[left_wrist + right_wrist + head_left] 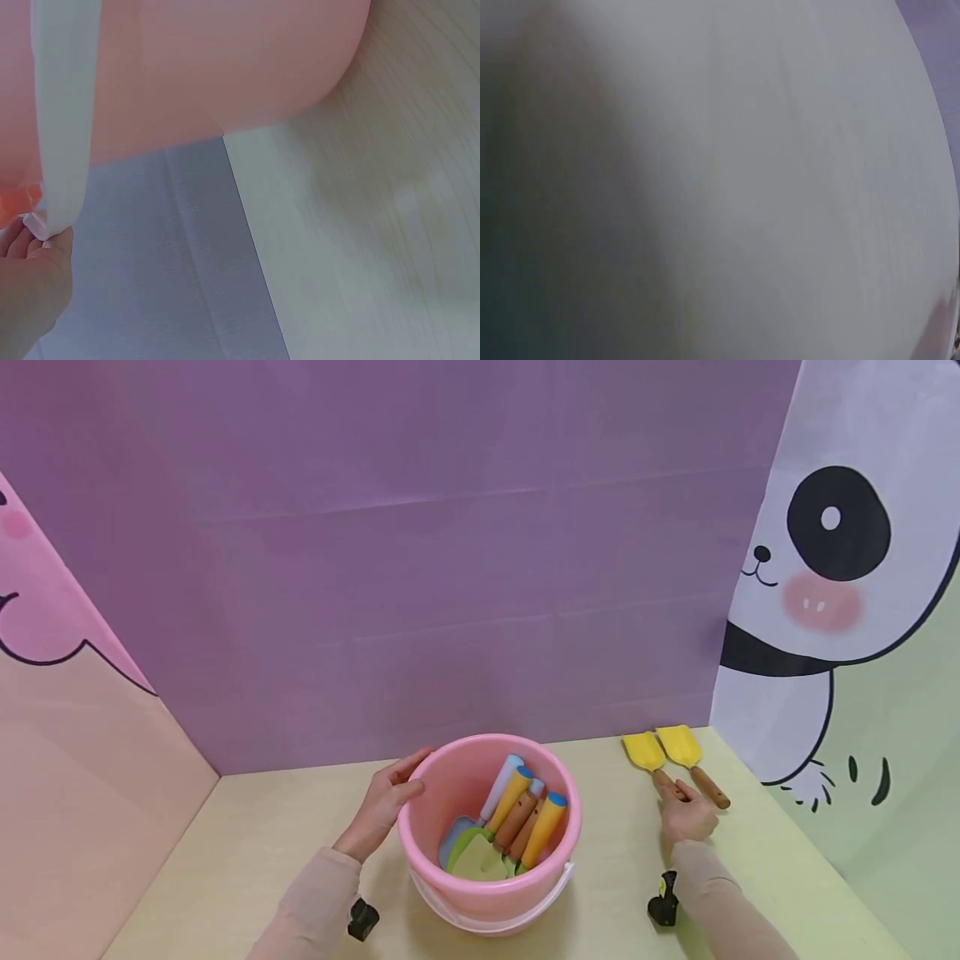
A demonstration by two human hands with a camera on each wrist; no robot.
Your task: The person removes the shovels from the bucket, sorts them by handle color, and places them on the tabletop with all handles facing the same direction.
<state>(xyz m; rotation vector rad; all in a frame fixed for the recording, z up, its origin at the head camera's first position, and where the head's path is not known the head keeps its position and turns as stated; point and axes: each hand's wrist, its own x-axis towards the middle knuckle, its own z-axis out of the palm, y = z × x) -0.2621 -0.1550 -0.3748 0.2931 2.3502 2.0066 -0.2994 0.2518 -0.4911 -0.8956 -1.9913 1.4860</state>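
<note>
A pink bucket (495,887) stands upright on the table, its white handle (64,112) hanging down. At its left side my left hand (390,797) grips the rim, thumb on top; the left wrist view shows the fingers beside the handle's end. Inside the bucket lean several toy garden tools: orange handles (545,831), brown handles (516,820), a light blue handle (500,789) and green blades (480,858). Far to the right, my right hand (688,817) holds the brown handle of a yellow toy shovel (643,750). Close beside it lies a second yellow shovel (679,745).
A purple wall (480,610) rises behind the pale table (300,810). To the right stands a panel with a panda picture (832,610); a pink and peach panel (67,760) borders the left. The right wrist view is mostly blurred pale surface.
</note>
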